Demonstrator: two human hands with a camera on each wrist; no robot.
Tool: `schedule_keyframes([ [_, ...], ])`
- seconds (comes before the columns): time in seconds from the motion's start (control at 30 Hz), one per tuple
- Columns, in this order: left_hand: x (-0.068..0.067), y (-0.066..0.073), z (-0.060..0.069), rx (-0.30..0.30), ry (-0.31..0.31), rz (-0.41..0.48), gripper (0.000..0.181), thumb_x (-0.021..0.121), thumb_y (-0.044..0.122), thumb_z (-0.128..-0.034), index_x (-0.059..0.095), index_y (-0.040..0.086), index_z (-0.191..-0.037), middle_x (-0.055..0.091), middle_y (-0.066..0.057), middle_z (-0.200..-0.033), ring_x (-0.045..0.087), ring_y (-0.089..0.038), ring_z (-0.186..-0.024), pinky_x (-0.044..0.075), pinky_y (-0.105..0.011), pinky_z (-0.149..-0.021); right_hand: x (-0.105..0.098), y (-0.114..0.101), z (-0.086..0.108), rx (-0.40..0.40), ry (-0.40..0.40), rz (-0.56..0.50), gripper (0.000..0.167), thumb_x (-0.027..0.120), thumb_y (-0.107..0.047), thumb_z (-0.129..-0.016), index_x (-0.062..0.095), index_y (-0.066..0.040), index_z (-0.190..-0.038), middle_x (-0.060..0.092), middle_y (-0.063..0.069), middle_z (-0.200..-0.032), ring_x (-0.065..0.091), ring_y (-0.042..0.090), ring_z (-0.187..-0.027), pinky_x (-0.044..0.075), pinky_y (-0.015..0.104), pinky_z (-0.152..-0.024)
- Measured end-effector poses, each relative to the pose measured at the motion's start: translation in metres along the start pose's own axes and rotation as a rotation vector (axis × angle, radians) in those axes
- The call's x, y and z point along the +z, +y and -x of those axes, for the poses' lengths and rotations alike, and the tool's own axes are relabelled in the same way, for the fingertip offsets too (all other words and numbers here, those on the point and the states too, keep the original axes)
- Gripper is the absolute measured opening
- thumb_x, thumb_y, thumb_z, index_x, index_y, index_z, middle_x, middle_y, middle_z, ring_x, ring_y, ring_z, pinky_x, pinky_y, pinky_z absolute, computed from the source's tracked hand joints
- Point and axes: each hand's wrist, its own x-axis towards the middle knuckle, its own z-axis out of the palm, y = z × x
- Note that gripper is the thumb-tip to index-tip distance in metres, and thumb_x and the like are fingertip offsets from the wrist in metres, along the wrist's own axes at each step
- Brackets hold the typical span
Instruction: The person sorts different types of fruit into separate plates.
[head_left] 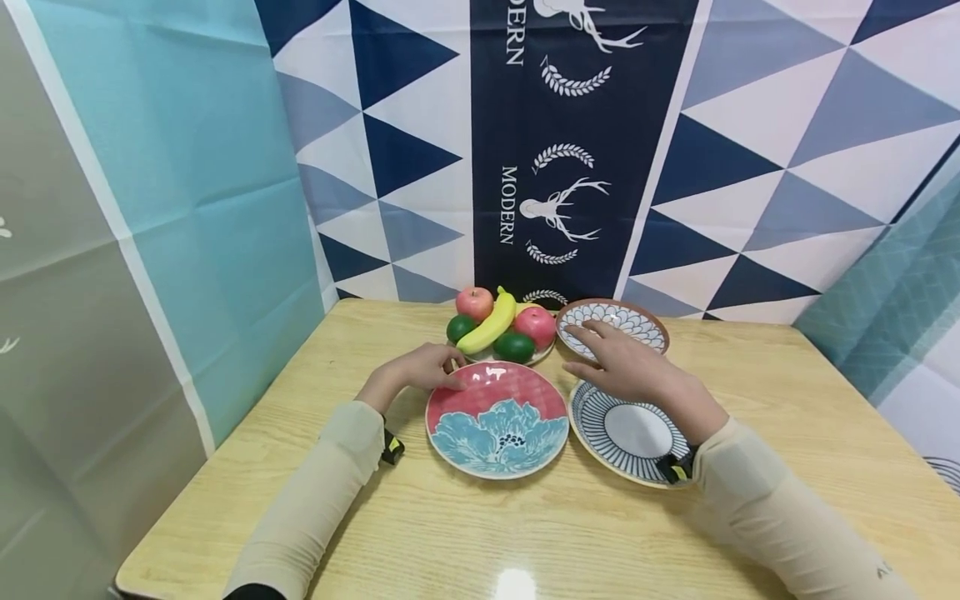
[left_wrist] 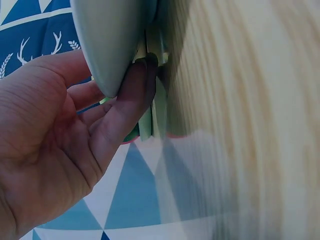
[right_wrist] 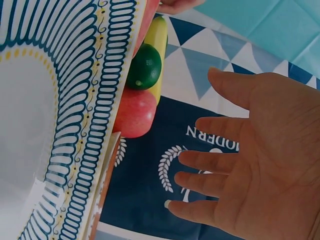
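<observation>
One round, glossy, turquoise-flowered red plate (head_left: pixel 497 433) is mid-way across the pale wooden tabletop (head_left: pixel 420 533); the person's left grip (head_left: pixel 429 367) pinches its edge at ten o'clock. The right grip (head_left: pixel 622 364), straight-fingered, spread and empty, hovers over a round blue-and-white striped plate (head_left: pixel 637 429) at three. A yellow banana (head_left: pixel 489 327), pink apples (head_left: pixel 536 327) and dark-green fruits (head_left: pixel 514 347) lie heaped at twelve, a brown-rimmed petal-patterned plate (head_left: pixel 633 322) at two.

A banana (head_left: pixel 489 323), two red fruits (head_left: pixel 535 327) and two green fruits (head_left: pixel 514 346) sit piled on a pale plate (head_left: pixel 542 353) at the back of the wooden table (head_left: pixel 375 533). Behind it hangs a cloth (head_left: pixel 420 92) with triangles, deer heads and the word MODERN.
</observation>
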Motion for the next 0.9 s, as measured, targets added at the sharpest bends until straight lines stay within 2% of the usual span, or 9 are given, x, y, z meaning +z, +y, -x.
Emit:
schedule_keyframes([
  [0.13, 0.002, 0.005, -0.001, -0.001, -0.02, 0.0, 0.032, 0.076, 0.022, -0.0988, 0.068, 0.006, -0.126, 0.066, -0.006, -0.099, 0.06, -0.02, -0.087, 0.052, -0.028, -0.073, 0.001, -0.002, 0.002, 0.003, 0.005, -0.005, 0.069, 0.063, -0.044, -0.106, 0.042, -0.008, -0.161, 0.042, 0.029, -0.159, 0.042, 0.051, -0.145, 0.036, 0.067, -0.115],
  [0.3, 0.004, 0.012, 0.0, -0.036, -0.023, 0.004, 0.03, 0.076, 0.02, -0.0998, 0.067, 0.007, -0.126, 0.066, -0.008, -0.102, 0.061, -0.021, -0.089, 0.054, -0.029, -0.075, 0.004, -0.008, -0.004, -0.033, 0.013, 0.005, 0.068, 0.064, -0.042, -0.105, 0.044, -0.006, -0.16, 0.047, 0.028, -0.156, 0.045, 0.048, -0.143, 0.039, 0.065, -0.115],
  [0.43, 0.003, 0.016, 0.002, -0.062, -0.01, -0.007, 0.03, 0.076, 0.02, -0.0997, 0.068, 0.008, -0.126, 0.067, -0.008, -0.106, 0.061, -0.022, -0.094, 0.055, -0.031, -0.079, 0.004, -0.012, -0.014, -0.076, 0.041, 0.034, 0.066, 0.067, -0.039, -0.104, 0.048, -0.004, -0.157, 0.051, 0.025, -0.153, 0.051, 0.044, -0.14, 0.042, 0.061, -0.113],
  [0.6, 0.003, 0.02, 0.006, -0.099, 0.018, -0.021, 0.028, 0.076, 0.02, -0.1001, 0.067, 0.009, -0.124, 0.067, -0.008, -0.11, 0.06, -0.023, -0.098, 0.055, -0.033, -0.084, 0.005, -0.019, -0.03, -0.128, 0.066, 0.059, 0.059, 0.069, -0.038, -0.103, 0.056, -0.006, -0.151, 0.056, 0.023, -0.145, 0.059, 0.04, -0.128, 0.049, 0.058, -0.107],
  [0.9, 0.004, 0.022, 0.009, -0.12, 0.018, -0.023, 0.027, 0.075, 0.02, -0.1008, 0.067, 0.01, -0.124, 0.067, -0.008, -0.11, 0.061, -0.023, -0.098, 0.055, -0.033, -0.084, 0.011, -0.025, -0.054, -0.156, 0.061, 0.113, 0.054, 0.071, -0.034, -0.102, 0.059, -0.007, -0.148, 0.058, 0.019, -0.137, 0.062, 0.034, -0.115, 0.055, 0.053, -0.098],
])
